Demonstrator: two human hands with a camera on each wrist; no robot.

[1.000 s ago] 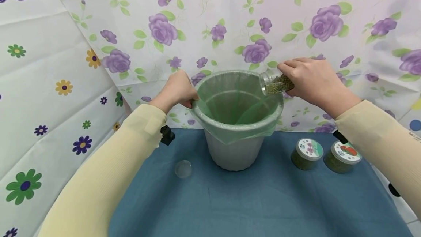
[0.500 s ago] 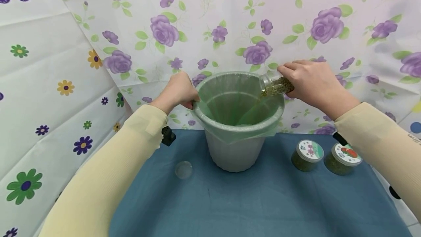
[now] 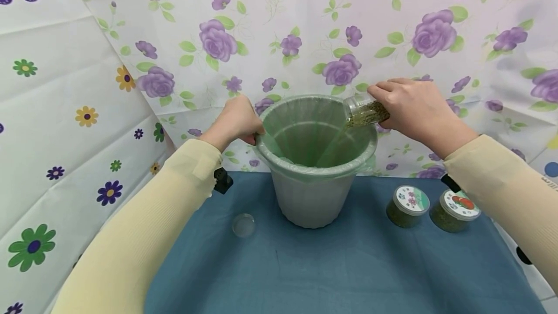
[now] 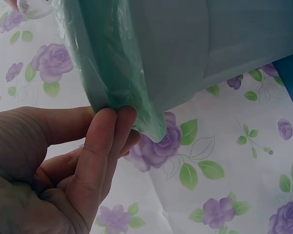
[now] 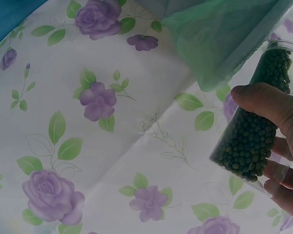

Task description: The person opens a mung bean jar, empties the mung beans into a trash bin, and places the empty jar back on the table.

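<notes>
A whitish bucket (image 3: 311, 202) lined with a thin green plastic bag (image 3: 301, 147) stands near the back of the table. My left hand (image 3: 237, 121) pinches the bucket's left rim through the liner; in the left wrist view thumb and fingers (image 4: 100, 136) meet at the rim over the bag's folded edge. Over the right rim my right hand (image 3: 411, 108) grips a clear jar (image 3: 366, 112) of small green beans (image 5: 254, 136), tipped with its mouth toward the bucket. A thin stream of beans falls from the mouth into the liner.
Two lidded tubs of green contents, one with a pink-flower label (image 3: 407, 206) and one with a tomato label (image 3: 455, 210), stand right of the bucket. A clear round lid (image 3: 243, 225) lies to the left on the blue cloth (image 3: 305, 270). Floral sheets (image 3: 270, 28) hang behind.
A second ago the jar was tilted with no beans falling; beans then began to pour and now stream into the bucket. The liner's overhang at the front has shifted. Both hands stay in place.
</notes>
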